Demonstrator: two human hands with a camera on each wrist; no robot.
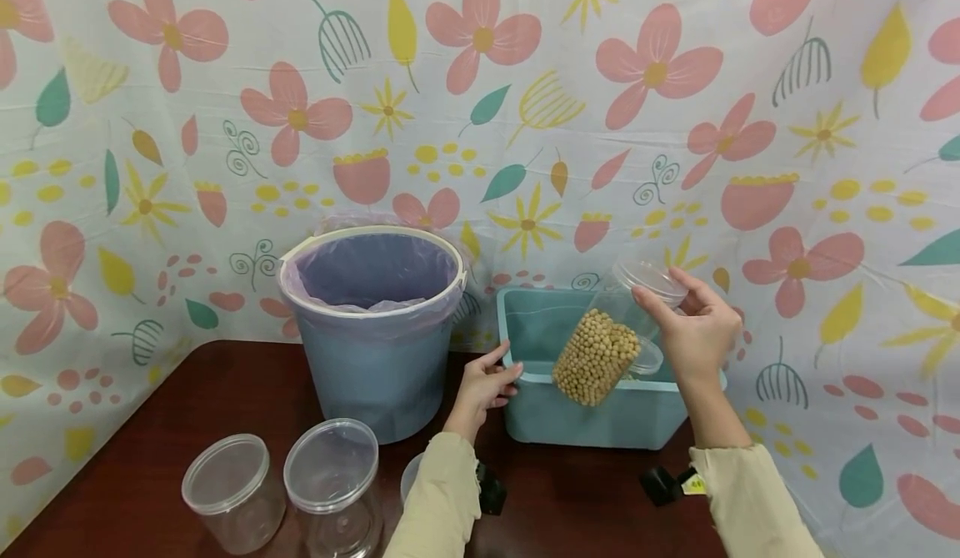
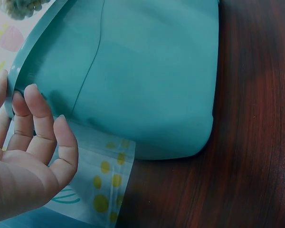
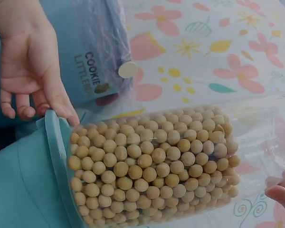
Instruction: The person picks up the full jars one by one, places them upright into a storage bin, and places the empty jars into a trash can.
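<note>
My right hand [image 1: 699, 324] grips a clear plastic jar [image 1: 630, 312] near its lidded top. Round tan balls [image 3: 156, 166], bead-like, fill its lower part. The jar is tilted, its base toward the lower left, in front of and above a teal rectangular bin [image 1: 592, 420]. At the bin's left front corner, my left hand [image 1: 483, 387] holds the rim between thumb and fingers. The rim passes by those fingertips [image 2: 33, 90] in the left wrist view. Inside the bin, partly hidden behind the jar, shows another clear round lid [image 1: 648, 359].
A blue bucket [image 1: 371, 374] with a cream rim and a thin liner stands left of the bin. Clear lidded jars [image 1: 232, 491] stand at the table's front left, one partly behind my left sleeve. Patterned cloth [image 1: 480, 166] hangs behind the dark wooden table [image 1: 570, 508].
</note>
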